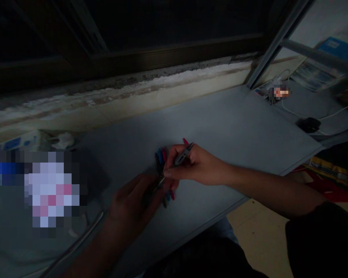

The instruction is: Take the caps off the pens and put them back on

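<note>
My right hand (191, 166) is closed around a slim grey-black pen (184, 153), with one tapered end sticking up past the fingers. My left hand (136, 197) is closed too, its fingertips meeting those of the right. Between them shows a dark, slim pen piece (160, 181), which the left hand seems to grip; shade hides most of it. Under the hands, several pens lie side by side on the grey tabletop (214, 119), among them a blue pen (160, 155) and a red pen (164, 153). Another red tip (185, 141) shows behind the right hand.
On the left are a blurred-out pale item (50, 193) and a white-and-blue box (26, 139) by the wall. A metal post (278, 46) rises at the back right. Beyond it lie a black plug (309, 124) with white cable and a blue box (340, 50).
</note>
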